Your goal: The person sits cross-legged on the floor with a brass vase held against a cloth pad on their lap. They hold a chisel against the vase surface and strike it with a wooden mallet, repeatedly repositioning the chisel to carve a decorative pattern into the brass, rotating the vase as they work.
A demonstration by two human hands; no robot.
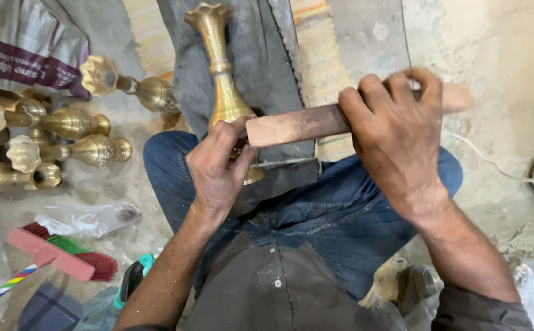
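Note:
A tall brass vase lies on a grey cloth over my lap, its fluted mouth pointing away from me. My left hand grips the vase's lower end near its base. My right hand is closed around a long flat wooden stick with a dark middle band. The stick lies crosswise, its left end resting against the vase just above my left thumb.
Several finished brass vases lie in a heap on the floor at the left. A red brush with a striped handle and a clear plastic bag lie at lower left. A white cable runs across the concrete floor at right.

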